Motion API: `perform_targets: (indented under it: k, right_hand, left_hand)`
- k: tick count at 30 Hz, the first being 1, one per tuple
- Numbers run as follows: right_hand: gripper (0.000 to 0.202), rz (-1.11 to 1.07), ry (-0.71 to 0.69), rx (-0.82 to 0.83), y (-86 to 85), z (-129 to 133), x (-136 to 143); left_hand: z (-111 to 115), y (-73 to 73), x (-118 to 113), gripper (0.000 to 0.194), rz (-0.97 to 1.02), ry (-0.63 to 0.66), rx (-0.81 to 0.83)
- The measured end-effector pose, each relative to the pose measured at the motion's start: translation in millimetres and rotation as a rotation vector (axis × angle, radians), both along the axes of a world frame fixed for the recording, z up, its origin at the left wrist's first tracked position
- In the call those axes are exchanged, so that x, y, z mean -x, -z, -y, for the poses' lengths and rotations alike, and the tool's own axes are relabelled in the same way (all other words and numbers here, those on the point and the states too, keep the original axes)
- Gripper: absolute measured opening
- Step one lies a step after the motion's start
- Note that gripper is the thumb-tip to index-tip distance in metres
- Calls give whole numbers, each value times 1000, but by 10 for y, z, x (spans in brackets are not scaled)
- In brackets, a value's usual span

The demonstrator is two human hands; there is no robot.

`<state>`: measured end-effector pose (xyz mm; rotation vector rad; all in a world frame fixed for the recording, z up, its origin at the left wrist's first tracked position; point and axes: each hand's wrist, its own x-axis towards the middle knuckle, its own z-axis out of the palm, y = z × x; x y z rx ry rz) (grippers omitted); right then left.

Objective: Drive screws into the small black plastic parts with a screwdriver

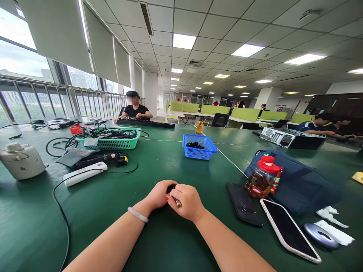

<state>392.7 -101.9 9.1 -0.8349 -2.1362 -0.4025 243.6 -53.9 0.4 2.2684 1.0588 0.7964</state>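
Both hands meet above the green table (113, 211) in the lower middle of the view. My left hand (160, 193), with a pale bangle at its wrist, is closed around a small black piece (170, 188) that is mostly covered by fingers. Wrapped round a slim brownish tool (178, 203) is my right hand (185, 200), its fingers touching the left ones. The tool's rounded end sticks out below the right fingers; its other end is hidden. Beyond the hands stands a blue basket (200, 153) with small black parts (195, 145) inside.
Left: a green basket (121, 142) of cables, a white power strip (85, 173), a white jug (22, 160). Right: a red-lidded bottle (262, 179), a dark bag (297, 185), a black pouch (244, 204), a phone (290, 230). A person (137, 109) sits across the table.
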Motion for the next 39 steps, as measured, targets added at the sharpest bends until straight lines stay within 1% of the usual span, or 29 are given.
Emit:
perform_targets:
  k: [4,7,12,18,23,29,34,39]
  right_hand:
    - [38,85,-56,-30,2,36,54]
    - [37,100,-76,-56,-10,56,72]
    - [34,114,-32,3,-46,64,47]
    - [30,186,6,40,-60,85,66]
    - [27,319,-7,53,3,98,143]
    - [23,471,-5,131,89,49,181]
    - [24,403,13,124,57,31,139]
    - [25,299,12,96,26,27,75]
  left_hand:
    - [-52,64,4,36,-48,-70,37]
    - [-63,68,1,35,-59,-97,66]
    - [-56,39,11,37,-41,-82,60]
    - [-94,79,18,36,-37,-103,80]
    - [-107,87,25,37,-57,-107,60]
    - [-109,96,34,36,-76,-112,30]
    - [-91,77,26,41,-86,-113,26]
    - [-92,58,14,39,-107,-144,49]
